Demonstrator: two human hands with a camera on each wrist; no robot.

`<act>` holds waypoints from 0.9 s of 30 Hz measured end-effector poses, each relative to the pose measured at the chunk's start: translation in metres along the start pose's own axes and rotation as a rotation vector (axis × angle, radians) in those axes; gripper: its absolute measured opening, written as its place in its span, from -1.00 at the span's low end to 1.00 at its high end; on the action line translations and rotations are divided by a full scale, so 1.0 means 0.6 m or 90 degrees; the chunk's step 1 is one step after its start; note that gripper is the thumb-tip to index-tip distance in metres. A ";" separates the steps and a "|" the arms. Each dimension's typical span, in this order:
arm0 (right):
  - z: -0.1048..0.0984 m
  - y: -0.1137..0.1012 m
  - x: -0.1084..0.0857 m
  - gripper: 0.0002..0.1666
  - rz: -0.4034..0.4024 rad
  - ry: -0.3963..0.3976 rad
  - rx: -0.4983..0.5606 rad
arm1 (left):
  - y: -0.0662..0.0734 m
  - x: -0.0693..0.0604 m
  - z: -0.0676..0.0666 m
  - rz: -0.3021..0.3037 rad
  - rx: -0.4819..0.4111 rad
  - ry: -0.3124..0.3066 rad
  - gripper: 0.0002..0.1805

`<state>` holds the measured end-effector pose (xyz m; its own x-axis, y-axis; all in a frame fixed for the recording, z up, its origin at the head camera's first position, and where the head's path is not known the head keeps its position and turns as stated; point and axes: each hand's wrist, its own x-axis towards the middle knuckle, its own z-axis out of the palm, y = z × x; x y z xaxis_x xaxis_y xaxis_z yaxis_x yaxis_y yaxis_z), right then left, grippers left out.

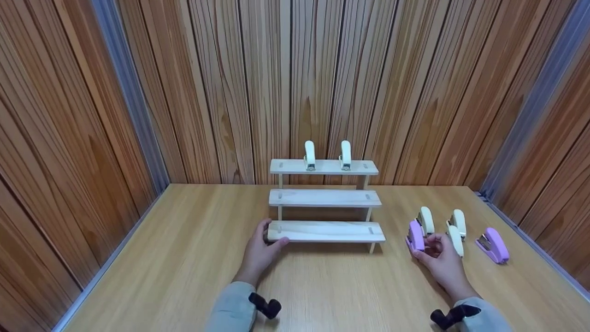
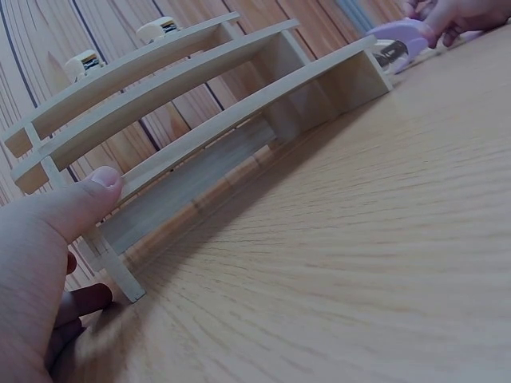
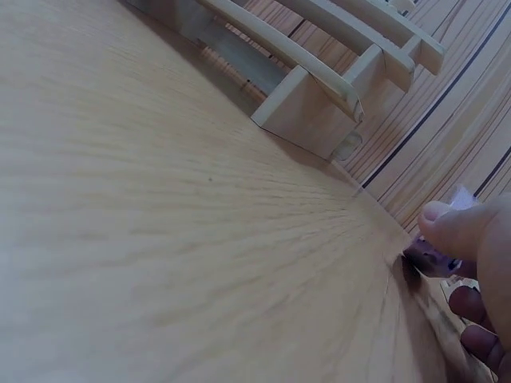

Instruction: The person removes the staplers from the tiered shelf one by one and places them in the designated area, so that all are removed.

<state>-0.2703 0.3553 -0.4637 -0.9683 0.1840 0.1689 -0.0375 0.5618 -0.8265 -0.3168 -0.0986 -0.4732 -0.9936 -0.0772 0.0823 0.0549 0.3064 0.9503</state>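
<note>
Wooden rack (image 1: 325, 198), three-tiered, is standing on the table (image 1: 322, 286) toward the back wall (image 1: 262, 92); the person's left hand (image 1: 259, 258) is gripping the left end of its lowest shelf, thumb on the front edge, fingers curling round behind the leg. The right hand (image 1: 446, 265) is working on the table off the rack's right side, thumb and fingertips pinching the near purple stapler (image 1: 416, 236), which is sitting just beside a cream stapler (image 1: 427, 220). Two upper cream staplers (image 1: 310, 156) (image 1: 345, 156) are standing apart on the top shelf; two more table staplers, cream (image 1: 458, 224) (image 1: 455, 240), and a far purple stapler (image 1: 494, 245) are resting beyond the right hand. Step in hand, by my reading: taking hold of the near purple stapler while bracing the rack; the move is calling for a secure pinch and a lift clear of the cream neighbour. Whether it is already leaving the tabletop, cannot tell. Left wrist view is showing what the head view is hiding: the low crossbar (image 2: 184, 187) under the shelves and the fingers tucking in by the leg's foot. Smallest detail there: the stapler's metal part (image 2: 390, 54), facing rackward. Right wrist view is revealing the rack's right-hand end panel (image 3: 299, 112).
</note>
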 end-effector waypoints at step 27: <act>-0.005 -0.015 0.001 -0.30 -0.009 0.005 0.043 | 0.003 0.003 0.001 -0.012 0.009 0.002 -0.05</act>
<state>-0.2701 0.3528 -0.4546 -0.9656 0.1827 0.1852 -0.0682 0.5092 -0.8580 -0.3187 -0.0973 -0.4714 -0.9941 -0.0863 0.0662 0.0354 0.3183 0.9473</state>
